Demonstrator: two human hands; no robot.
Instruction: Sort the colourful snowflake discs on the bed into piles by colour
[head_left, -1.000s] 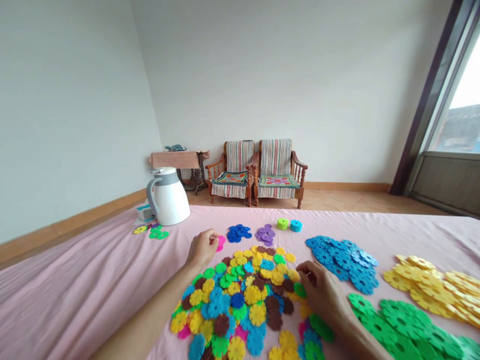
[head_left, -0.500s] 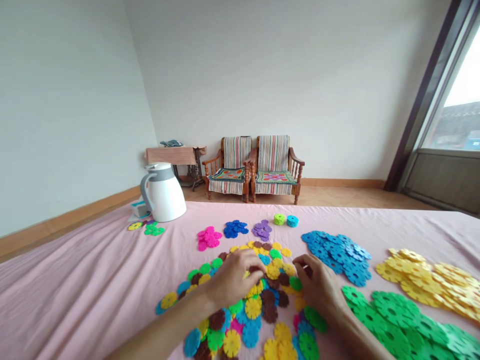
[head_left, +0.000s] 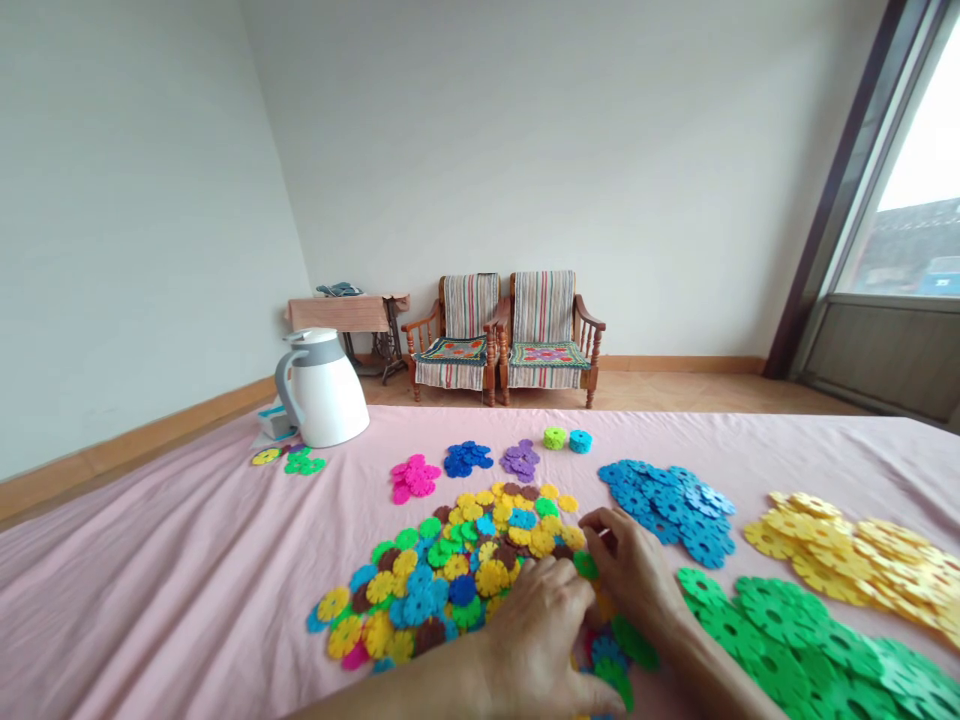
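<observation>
My left hand (head_left: 541,622) lies palm down on the right side of a mixed heap of coloured flower-shaped plastic discs (head_left: 442,575). Its fingers are bent onto the pieces, and what is under them is hidden. My right hand (head_left: 637,578) rests just to its right with fingers curled; its fingertips meet at a green disc (head_left: 586,565) on the heap's edge. The two hands nearly touch. Sorted piles lie around: pink (head_left: 414,477), dark blue (head_left: 466,458), purple (head_left: 520,460), light blue (head_left: 667,495), yellow (head_left: 847,550) and green (head_left: 795,620).
A pink cloth (head_left: 187,560) covers the surface. A white jug (head_left: 319,387) stands at the back left beside a few yellow and green discs (head_left: 296,462). Small lime (head_left: 555,437) and cyan (head_left: 580,441) stacks sit behind the piles. Two wooden armchairs (head_left: 502,340) stand by the far wall.
My left hand left a pink disc at the pink pile, then drew back across the heap to sit beside my right hand. The right hand barely moved.
</observation>
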